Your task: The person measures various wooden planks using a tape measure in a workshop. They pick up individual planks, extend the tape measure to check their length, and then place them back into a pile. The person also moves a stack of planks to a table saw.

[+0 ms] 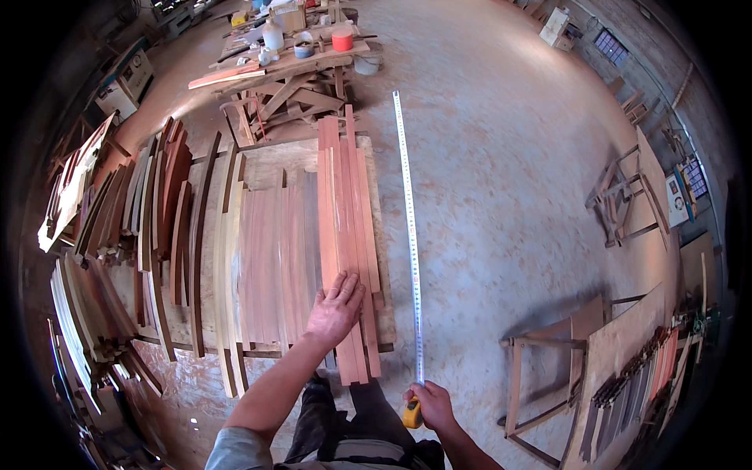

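My left hand (338, 309) lies flat, fingers stretched forward, on a bundle of reddish wooden strips (342, 211) at the right side of a low plywood-topped table. In my right hand (432, 404) is a yellow tape measure (412, 413), its case gripped near my right leg. Its white blade (409, 204) runs out straight and far ahead, beside the strips and apart from them, over the grey floor. Left of the bundle, paler pinkish boards (270, 266) lie side by side on the plywood (274, 157).
Dark and light wood lengths (160, 196) are stacked at the left. A cluttered workbench (313, 61) with a red container (342, 39) and bottles stands ahead. Wooden frames (548, 342) and a board rack with strips (619, 407) stand at the right. Concrete floor (501, 172) spreads between.
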